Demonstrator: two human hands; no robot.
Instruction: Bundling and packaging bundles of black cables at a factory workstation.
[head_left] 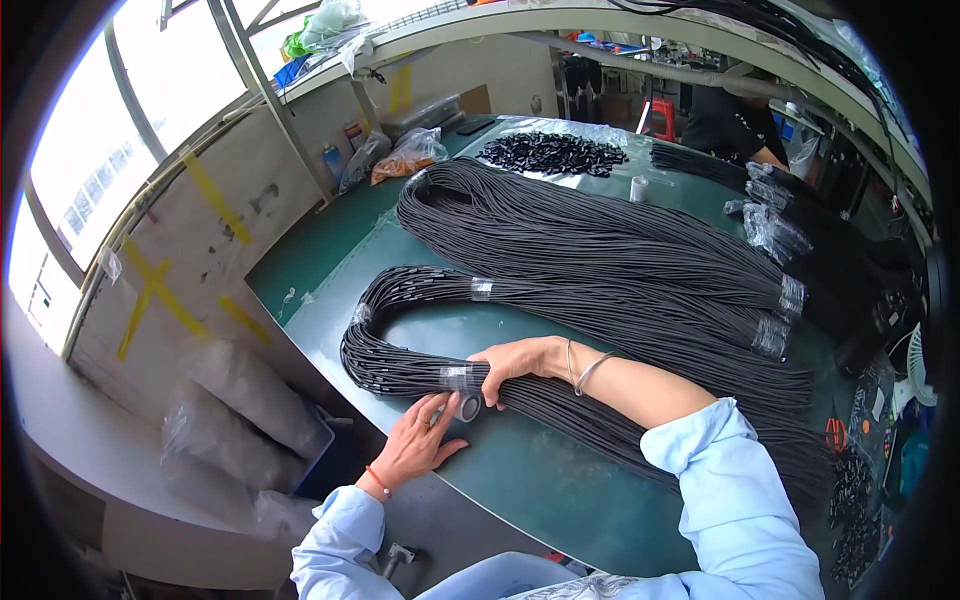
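A thick bundle of black cables (590, 420) lies along the near side of the table, bent into a U at its left end. My right hand (520, 362) is closed over its near strand, thumb hanging down the front. Just left of that hand, clear tape (456, 377) wraps the strand. Below the wrap, my left hand (418, 442) holds a small roll of clear tape (468, 407) by its fingertips, against the bundle's near side. Another tape band (482, 289) circles the far strand.
A second looped cable bundle (560, 225) lies behind. Farther back are a pile of small black parts (553, 153), a white roll (638, 189) and plastic bags (410, 152). A co-worker (735, 125) is at the far right. Filled sacks (240, 415) stand left of the green table (560, 480).
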